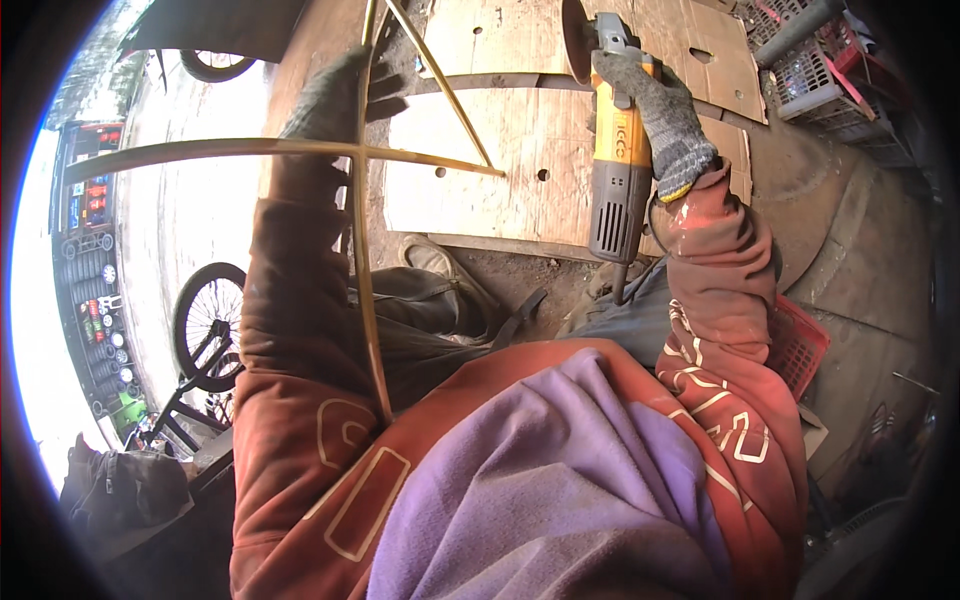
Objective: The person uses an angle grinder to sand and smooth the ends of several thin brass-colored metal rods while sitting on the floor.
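In my gloved right hand (pixel 655 110) is an angle grinder (pixel 620 165), yellow and grey, gripped round its body near the head. The disc (pixel 577 40) points up and away from me, apart from the metal. My left hand (pixel 335 95), in a grey glove, is at a frame of thin metal bars (pixel 361 220), with one bar crossing the palm and the fingertips showing beyond it. One long bar runs down toward my lap, another crosses it sideways, and a slanting bar (pixel 445 85) meets the crossbar's right end. The left palm is partly hidden.
Flattened cardboard sheets (pixel 480 215) with holes lie on the ground ahead. Plastic crates (pixel 810 85) stand at the far right, and a red basket (pixel 797 350) sits beside my right arm. A bicycle wheel (pixel 210 325) is at the left. My shoe (pixel 450 275) is near the cardboard.
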Tool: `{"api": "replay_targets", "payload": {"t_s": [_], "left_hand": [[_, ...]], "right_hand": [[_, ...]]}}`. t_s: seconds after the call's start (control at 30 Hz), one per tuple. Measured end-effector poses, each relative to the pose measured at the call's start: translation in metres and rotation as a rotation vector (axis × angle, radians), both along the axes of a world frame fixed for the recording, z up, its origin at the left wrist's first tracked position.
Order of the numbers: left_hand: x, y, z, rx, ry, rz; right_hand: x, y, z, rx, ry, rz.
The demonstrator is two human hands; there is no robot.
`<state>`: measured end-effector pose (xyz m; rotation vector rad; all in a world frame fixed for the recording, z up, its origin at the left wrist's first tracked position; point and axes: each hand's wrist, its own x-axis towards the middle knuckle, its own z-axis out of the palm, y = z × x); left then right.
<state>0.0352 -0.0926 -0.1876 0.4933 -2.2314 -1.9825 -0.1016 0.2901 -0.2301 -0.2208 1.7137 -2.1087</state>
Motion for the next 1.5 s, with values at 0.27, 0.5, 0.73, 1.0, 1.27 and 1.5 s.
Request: {"api": "replay_targets", "payload": {"t_s": [0.27,0.5,0.73,1.0,1.27,1.5], "left_hand": [[0.137,0.129,0.138,0.228,0.932,0.38],[0.052,0.087,0.162,-0.08,0.606,0.739],[-0.008,0.064,0.18,0.035,0.648,0.168],[-0.067,-0.036,0.185,-0.119,0.62,0.485],[0.042,-0.136,0.196,-2.073,-0.117,0.124],[0.095,-0.082,0.16,-2.348,-0.906,0.078]], "right_hand": [[-0.006,0.003,-0.01,0.087,0.025,-0.004],[0.001,0.006,-0.009,0.098,-0.029,0.085],[-0.009,-0.004,-0.023,0.135,-0.031,0.17],[0.034,-0.034,-0.032,0.074,-0.31,0.388],[0.058,-0.081,-0.068,0.203,-0.373,0.521],[0.113,-0.126,-0.116,0.048,-0.517,0.28]]}}
